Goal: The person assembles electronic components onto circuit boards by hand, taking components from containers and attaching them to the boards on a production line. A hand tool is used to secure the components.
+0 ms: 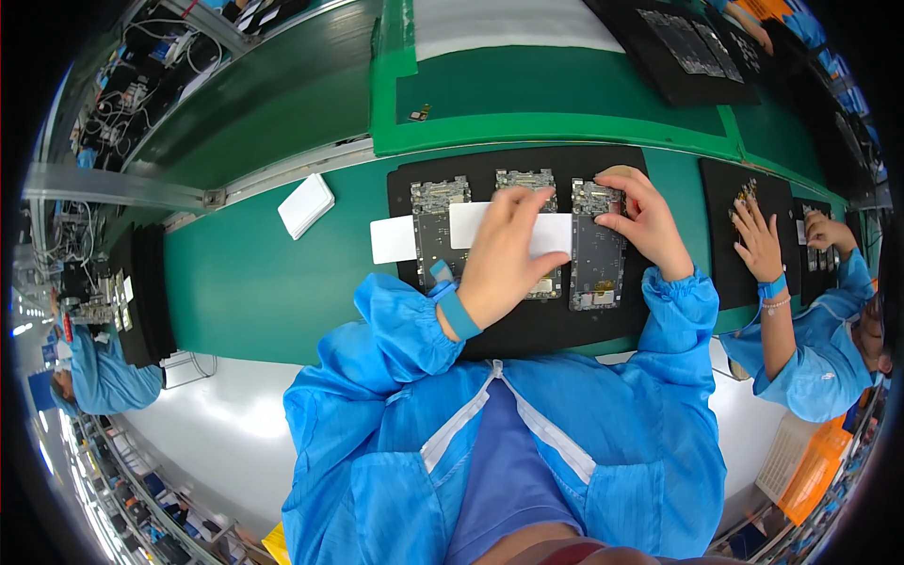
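Observation:
Three dark circuit boards lie upright side by side on a black mat (508, 330): a left circuit board (430, 252), a middle circuit board (546, 284) and a right circuit board (596, 254). A white card (394, 240) sticks out left of the left board. Another white card (469, 226) lies across the left and middle boards. My left hand (499, 254) is open over this card and the middle board, thumb spread; its palm hides part of both. My right hand (650, 218) has its curled index finger and thumb on the upper right part of the right board.
A stack of white cards (306, 206) sits on the green table (240, 282) to the left. Black mats (141, 292) are piled at its left end. A raised green ledge (565, 94) runs behind. At right, a co-worker's hands (758, 240) work over boards on another black mat.

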`<control>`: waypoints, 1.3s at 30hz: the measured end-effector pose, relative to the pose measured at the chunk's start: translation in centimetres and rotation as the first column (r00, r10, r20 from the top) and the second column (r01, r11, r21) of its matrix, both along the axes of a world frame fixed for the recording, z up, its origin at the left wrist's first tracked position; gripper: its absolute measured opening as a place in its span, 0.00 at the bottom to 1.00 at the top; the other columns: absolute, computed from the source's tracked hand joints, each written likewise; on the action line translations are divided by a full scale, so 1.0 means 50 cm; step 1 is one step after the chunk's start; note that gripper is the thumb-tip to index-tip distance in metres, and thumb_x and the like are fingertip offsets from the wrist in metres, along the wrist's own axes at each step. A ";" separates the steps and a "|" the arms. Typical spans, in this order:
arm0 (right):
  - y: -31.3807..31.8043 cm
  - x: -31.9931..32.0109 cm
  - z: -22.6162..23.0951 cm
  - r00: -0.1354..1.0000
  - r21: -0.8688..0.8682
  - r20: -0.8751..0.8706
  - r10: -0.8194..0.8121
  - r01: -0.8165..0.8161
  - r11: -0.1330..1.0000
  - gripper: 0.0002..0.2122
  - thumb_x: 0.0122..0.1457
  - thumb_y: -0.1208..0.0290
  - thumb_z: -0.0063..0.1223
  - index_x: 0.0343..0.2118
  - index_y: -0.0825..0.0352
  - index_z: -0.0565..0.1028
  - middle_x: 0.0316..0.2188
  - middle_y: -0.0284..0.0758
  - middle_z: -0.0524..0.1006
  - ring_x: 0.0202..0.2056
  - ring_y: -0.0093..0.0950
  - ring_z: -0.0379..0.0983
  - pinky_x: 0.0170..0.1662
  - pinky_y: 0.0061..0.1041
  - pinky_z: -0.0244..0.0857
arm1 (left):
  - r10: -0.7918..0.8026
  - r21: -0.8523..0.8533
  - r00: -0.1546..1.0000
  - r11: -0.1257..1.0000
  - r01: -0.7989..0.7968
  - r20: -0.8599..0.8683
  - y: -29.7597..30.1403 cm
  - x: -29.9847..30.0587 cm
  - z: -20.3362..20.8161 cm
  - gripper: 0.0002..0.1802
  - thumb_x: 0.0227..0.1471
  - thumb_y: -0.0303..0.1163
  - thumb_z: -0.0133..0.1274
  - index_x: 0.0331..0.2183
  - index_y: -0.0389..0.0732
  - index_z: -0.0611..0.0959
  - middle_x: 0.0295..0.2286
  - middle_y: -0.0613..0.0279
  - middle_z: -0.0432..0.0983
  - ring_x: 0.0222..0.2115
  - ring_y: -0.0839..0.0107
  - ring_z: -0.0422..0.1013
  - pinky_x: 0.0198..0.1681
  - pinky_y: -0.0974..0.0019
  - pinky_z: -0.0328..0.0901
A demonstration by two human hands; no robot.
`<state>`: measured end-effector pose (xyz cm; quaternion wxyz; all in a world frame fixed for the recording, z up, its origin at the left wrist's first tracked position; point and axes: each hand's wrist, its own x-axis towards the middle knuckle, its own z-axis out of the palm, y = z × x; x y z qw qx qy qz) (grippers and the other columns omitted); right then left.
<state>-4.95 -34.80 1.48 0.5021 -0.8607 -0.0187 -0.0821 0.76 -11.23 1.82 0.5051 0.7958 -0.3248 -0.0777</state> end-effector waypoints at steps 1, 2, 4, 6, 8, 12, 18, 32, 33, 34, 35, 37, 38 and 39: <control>-0.002 -0.001 0.000 1.000 -0.048 0.015 0.000 0.001 0.999 0.22 0.45 0.79 0.64 0.46 0.66 0.73 0.46 0.31 0.70 0.35 0.19 0.66 0.34 0.17 0.60 | 0.089 0.006 0.974 0.996 -0.092 0.207 0.008 -0.003 0.025 0.31 0.40 0.29 0.65 0.48 0.40 0.74 0.42 0.53 0.69 0.45 0.55 0.68 0.47 0.61 0.64; -0.001 -0.007 0.002 1.000 -0.050 0.014 0.008 -0.007 0.999 0.22 0.45 0.79 0.64 0.46 0.66 0.73 0.46 0.31 0.70 0.35 0.19 0.66 0.34 0.17 0.60 | 0.108 0.031 0.979 0.993 -0.115 0.174 0.036 0.005 0.044 0.31 0.39 0.29 0.65 0.48 0.40 0.75 0.45 0.52 0.66 0.48 0.54 0.63 0.52 0.60 0.60; -0.006 -0.017 0.011 0.958 -0.188 -0.034 -0.286 0.275 0.943 0.21 0.47 0.75 0.64 0.47 0.67 0.73 0.45 0.35 0.71 0.40 0.25 0.69 0.39 0.20 0.63 | 0.168 0.017 0.946 0.984 -0.179 0.277 0.117 0.024 0.032 0.25 0.39 0.27 0.65 0.44 0.39 0.77 0.43 0.54 0.67 0.42 0.58 0.67 0.46 0.63 0.64; -0.059 -0.047 -0.022 0.877 -0.355 0.122 -0.466 0.476 0.804 0.17 0.53 0.68 0.60 0.45 0.68 0.74 0.41 0.43 0.75 0.40 0.35 0.72 0.41 0.26 0.65 | 0.331 0.093 0.914 0.928 -0.360 0.233 0.200 0.016 0.026 0.22 0.42 0.28 0.64 0.42 0.37 0.77 0.40 0.53 0.69 0.34 0.61 0.71 0.35 0.65 0.68; -0.123 -0.119 -0.064 0.822 -0.445 0.073 -0.565 0.534 0.719 0.14 0.57 0.66 0.55 0.41 0.71 0.76 0.34 0.43 0.78 0.35 0.39 0.75 0.40 0.29 0.67 | 0.409 0.283 0.902 0.857 -0.431 0.135 0.286 0.000 -0.009 0.24 0.43 0.31 0.64 0.43 0.34 0.76 0.40 0.53 0.70 0.29 0.65 0.71 0.32 0.66 0.68; -0.099 -0.190 -0.064 0.747 -0.278 -0.341 -0.570 0.499 0.821 0.13 0.58 0.67 0.53 0.41 0.72 0.75 0.27 0.40 0.78 0.28 0.28 0.73 0.35 0.25 0.67 | 0.324 0.282 0.932 0.920 -0.271 -0.161 0.349 -0.087 -0.077 0.33 0.43 0.35 0.65 0.49 0.31 0.72 0.43 0.52 0.68 0.36 0.67 0.70 0.34 0.68 0.68; -0.110 -0.214 -0.069 0.665 0.229 -0.693 -0.278 0.569 0.790 0.17 0.62 0.59 0.50 0.46 0.68 0.73 0.23 0.29 0.76 0.24 0.19 0.69 0.30 0.18 0.63 | 0.245 0.008 0.724 0.949 -0.314 -0.645 0.326 -0.081 -0.089 0.31 0.45 0.29 0.62 0.50 0.30 0.71 0.41 0.57 0.72 0.38 0.71 0.69 0.38 0.70 0.68; 0.026 -0.288 -0.126 0.963 0.971 -0.236 -0.129 0.230 -0.064 0.21 0.63 0.50 0.42 0.46 0.64 0.74 0.40 0.30 0.77 0.27 0.20 0.70 0.28 0.19 0.64 | -0.242 -0.413 0.452 0.848 -0.332 -0.859 0.286 -0.056 -0.048 0.33 0.49 0.21 0.54 0.56 0.36 0.62 0.48 0.51 0.69 0.45 0.62 0.71 0.49 0.62 0.68; 0.029 -0.291 -0.136 0.984 0.978 0.080 0.159 -0.047 -0.203 0.25 0.62 0.46 0.41 0.47 0.64 0.73 0.42 0.29 0.77 0.21 0.18 0.66 0.21 0.17 0.58 | -0.251 -0.414 0.445 0.853 -0.318 -0.860 0.283 -0.055 -0.052 0.35 0.48 0.20 0.54 0.57 0.37 0.60 0.50 0.51 0.67 0.48 0.60 0.69 0.51 0.60 0.66; 0.046 -0.300 -0.149 0.986 0.977 0.084 0.146 -0.053 -0.206 0.25 0.62 0.46 0.41 0.47 0.64 0.73 0.42 0.29 0.77 0.21 0.18 0.66 0.21 0.17 0.58 | -0.261 -0.415 0.437 0.857 -0.305 -0.861 0.280 -0.053 -0.057 0.38 0.47 0.20 0.54 0.58 0.38 0.58 0.51 0.51 0.65 0.51 0.58 0.66 0.53 0.58 0.65; 0.072 -0.311 -0.163 0.999 0.953 0.039 0.007 -0.035 -0.300 0.26 0.60 0.42 0.41 0.47 0.62 0.74 0.41 0.27 0.77 0.18 0.17 0.58 0.19 0.16 0.49 | -0.264 -0.413 0.437 0.862 -0.292 -0.860 0.277 -0.052 -0.061 0.38 0.47 0.20 0.54 0.58 0.38 0.58 0.51 0.51 0.65 0.51 0.58 0.66 0.53 0.58 0.65; 0.116 -0.323 -0.188 0.994 0.907 0.058 -0.095 -0.092 -0.412 0.29 0.54 0.36 0.45 0.46 0.57 0.74 0.39 0.24 0.75 0.17 0.17 0.49 0.19 0.16 0.42 | -0.339 -0.514 0.500 0.816 -0.265 -0.797 0.274 -0.055 -0.069 0.37 0.48 0.20 0.53 0.59 0.38 0.58 0.52 0.50 0.65 0.52 0.58 0.65 0.55 0.57 0.63; 0.134 -0.329 -0.194 0.993 0.904 0.060 -0.106 -0.099 -0.415 0.29 0.54 0.36 0.45 0.46 0.57 0.74 0.39 0.24 0.75 0.17 0.17 0.49 0.19 0.16 0.42 | -0.341 -0.510 0.498 0.821 -0.255 -0.797 0.278 -0.053 -0.073 0.37 0.48 0.20 0.53 0.59 0.38 0.58 0.52 0.50 0.65 0.52 0.58 0.65 0.55 0.57 0.63; 0.158 -0.328 -0.190 0.989 0.894 0.082 -0.125 -0.129 -0.428 0.30 0.52 0.35 0.46 0.46 0.57 0.74 0.38 0.24 0.75 0.18 0.18 0.49 0.19 0.17 0.42 | -0.379 -0.551 0.500 0.794 -0.256 -0.779 0.282 -0.047 -0.078 0.37 0.48 0.20 0.53 0.59 0.39 0.57 0.52 0.51 0.64 0.52 0.57 0.65 0.55 0.57 0.63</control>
